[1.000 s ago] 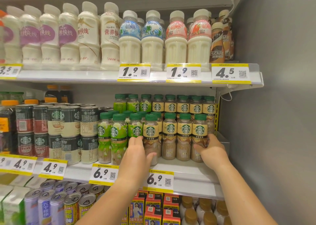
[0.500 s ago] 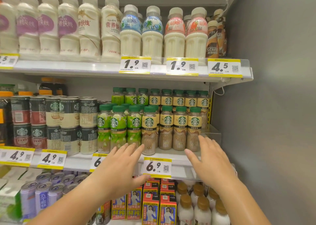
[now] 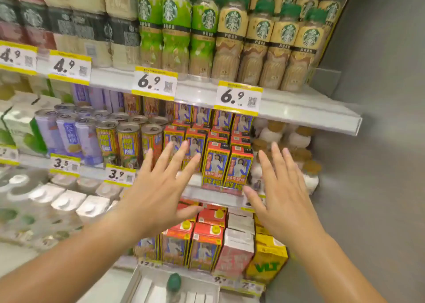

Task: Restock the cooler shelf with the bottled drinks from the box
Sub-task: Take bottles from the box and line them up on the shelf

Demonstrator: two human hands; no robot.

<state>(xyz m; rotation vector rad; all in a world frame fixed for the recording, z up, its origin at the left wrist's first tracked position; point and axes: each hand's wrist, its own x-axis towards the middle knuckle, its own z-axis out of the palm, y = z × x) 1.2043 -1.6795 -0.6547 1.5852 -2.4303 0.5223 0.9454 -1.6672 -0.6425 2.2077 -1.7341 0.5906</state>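
Note:
Rows of Starbucks bottled drinks fill the cooler shelf at the top: green-labelled bottles on the left, tan-labelled bottles on the right. My left hand and my right hand hover below that shelf, in front of the carton row, both with fingers spread and holding nothing. A green-capped bottle shows at the bottom edge, blurred. No box can be made out.
Red and blue juice cartons stand behind my hands, cans to their left, and cork-capped white bottles to the right. Yellow price tags line the shelf fronts. The grey cooler wall closes the right side.
Both hands have come away from the tan bottles and dropped, open, below the shelf. The view has tilted down, so the lower shelves now fill the frame.

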